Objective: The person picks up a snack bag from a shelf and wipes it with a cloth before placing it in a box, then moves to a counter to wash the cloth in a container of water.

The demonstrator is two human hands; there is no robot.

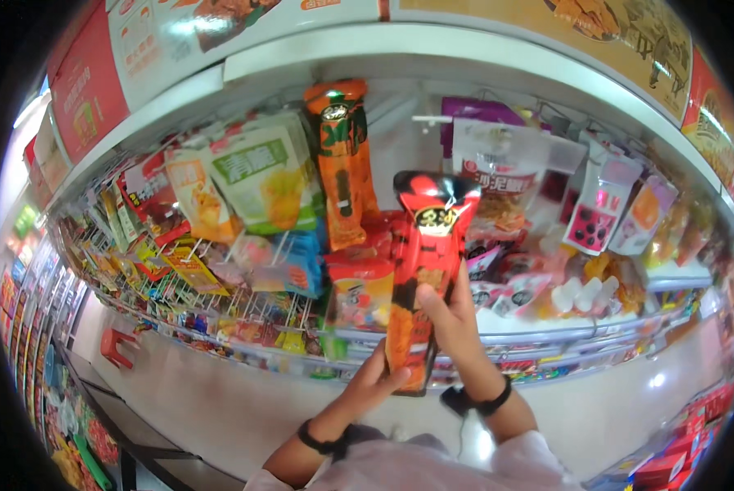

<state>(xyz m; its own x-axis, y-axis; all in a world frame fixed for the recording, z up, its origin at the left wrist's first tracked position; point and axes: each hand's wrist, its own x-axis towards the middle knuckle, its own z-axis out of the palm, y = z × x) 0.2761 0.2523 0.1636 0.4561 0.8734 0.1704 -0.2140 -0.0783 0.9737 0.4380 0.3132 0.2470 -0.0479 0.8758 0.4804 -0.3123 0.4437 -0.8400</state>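
Note:
A long red, black and orange snack packet [425, 264] is held upright between both hands before the shelf. My left hand [373, 380] grips its lower end, with the thumb across the front. My right hand [453, 313] holds its right side around the middle, thumb on the front. Just left of it, similar long orange and green packets [340, 172] hang from a hook. To its right hangs a white and red snack pouch [496, 166]. A dark band sits on each wrist.
Green and white snack bags [259, 178] and other packets hang on hooks at the left. Purple and white pouches [603, 196] hang at the right. Printed boxes [539, 24] stand on the top shelf. A red stool [118, 347] stands on the floor at the left.

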